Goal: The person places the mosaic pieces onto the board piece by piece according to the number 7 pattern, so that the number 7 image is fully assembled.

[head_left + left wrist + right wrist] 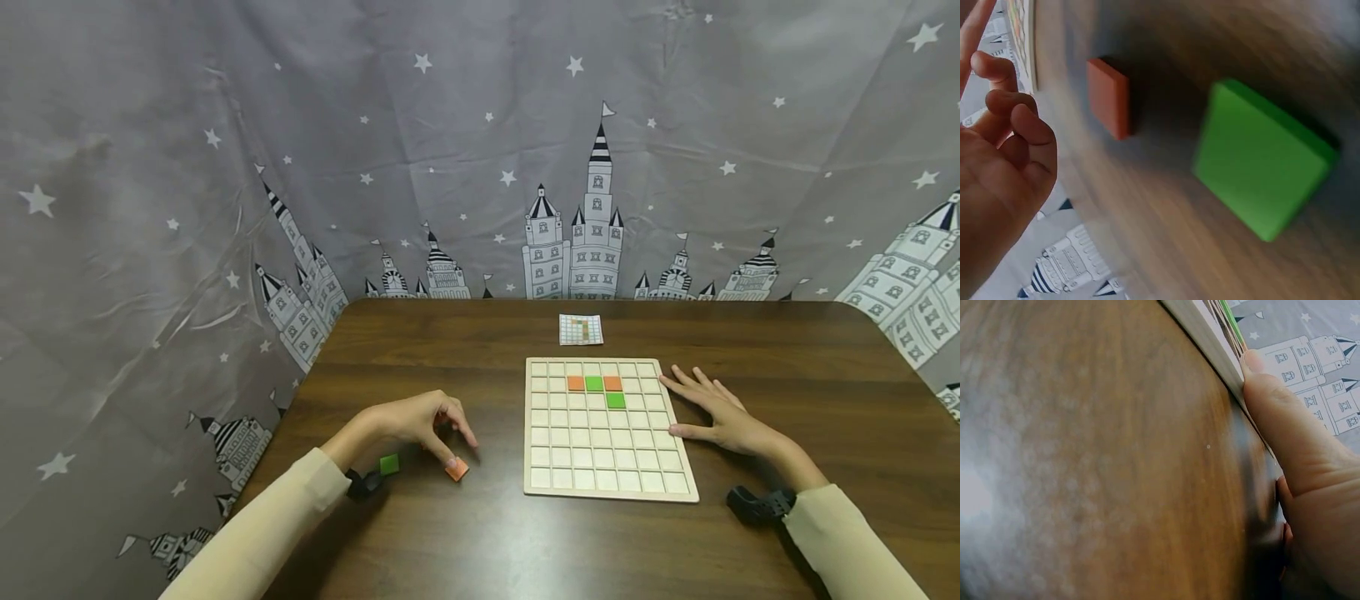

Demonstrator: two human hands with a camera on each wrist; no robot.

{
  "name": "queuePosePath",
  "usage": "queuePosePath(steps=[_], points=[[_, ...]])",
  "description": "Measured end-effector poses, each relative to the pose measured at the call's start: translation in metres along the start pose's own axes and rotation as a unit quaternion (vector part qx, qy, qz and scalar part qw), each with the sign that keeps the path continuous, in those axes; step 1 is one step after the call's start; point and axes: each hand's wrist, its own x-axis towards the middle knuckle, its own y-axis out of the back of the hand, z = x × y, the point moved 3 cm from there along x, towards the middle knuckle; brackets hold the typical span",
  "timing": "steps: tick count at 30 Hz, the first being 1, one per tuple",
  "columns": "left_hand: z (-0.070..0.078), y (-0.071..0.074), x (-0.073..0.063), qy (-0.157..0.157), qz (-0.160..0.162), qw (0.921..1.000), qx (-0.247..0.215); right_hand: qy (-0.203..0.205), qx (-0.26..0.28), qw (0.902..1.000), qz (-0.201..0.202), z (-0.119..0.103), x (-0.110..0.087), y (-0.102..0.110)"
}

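Note:
My left hand (423, 421) hovers over the table, fingers loosely bent and holding nothing. Near its thumb lies a loose orange square tile (459, 472); the left wrist view shows this tile (1107, 99) flat on the wood, apart from the fingers. A loose green square tile (389, 464) lies by the left wrist. With fingers spread, my right hand (716, 418) touches the right edge of a pale wooden grid board (528, 433). Near the board's top sit an orange tile (575, 383), a green tile (594, 383) and another orange tile (612, 383), with a green tile (616, 402) below the last.
A small printed card (581, 330) with a coloured grid pattern lies behind the board. The brown wooden table (487, 533) ends at a grey curtain (450, 167) printed with castles and stars. Dark bands sit on both wrists.

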Motion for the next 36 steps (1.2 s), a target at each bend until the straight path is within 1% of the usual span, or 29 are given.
queuePosePath(steps=[5, 7, 12, 20, 23, 30, 36], points=[[-0.008, -0.002, -0.006, 0.009, -0.002, 0.9999, -0.014, 0.001, -0.006, 1.0000, 0.000, 0.001, 0.000, -0.001], [-0.011, -0.003, -0.008, 0.012, 0.000, 0.9999, -0.012, 0.001, -0.005, 1.0000, 0.000, 0.002, 0.000, -0.002], [-0.018, -0.007, -0.008, 0.027, 0.005, 0.9996, 0.004, -0.001, -0.004, 1.0000, -0.001, 0.004, 0.000, -0.002], [-0.023, -0.010, -0.008, 0.043, 0.019, 0.9989, -0.002, 0.007, -0.007, 0.9999, 0.003, 0.003, -0.001, -0.001], [-0.024, -0.010, -0.009, 0.043, 0.018, 0.9989, 0.001, 0.008, -0.009, 0.9999, 0.005, 0.002, -0.001, 0.000], [-0.022, -0.011, -0.010, 0.032, 0.012, 0.9991, 0.024, 0.012, -0.006, 0.9999, 0.005, -0.002, -0.002, 0.001], [-0.022, -0.012, -0.011, 0.033, 0.017, 0.9989, 0.030, 0.013, -0.007, 0.9998, 0.011, -0.002, -0.002, 0.000]])
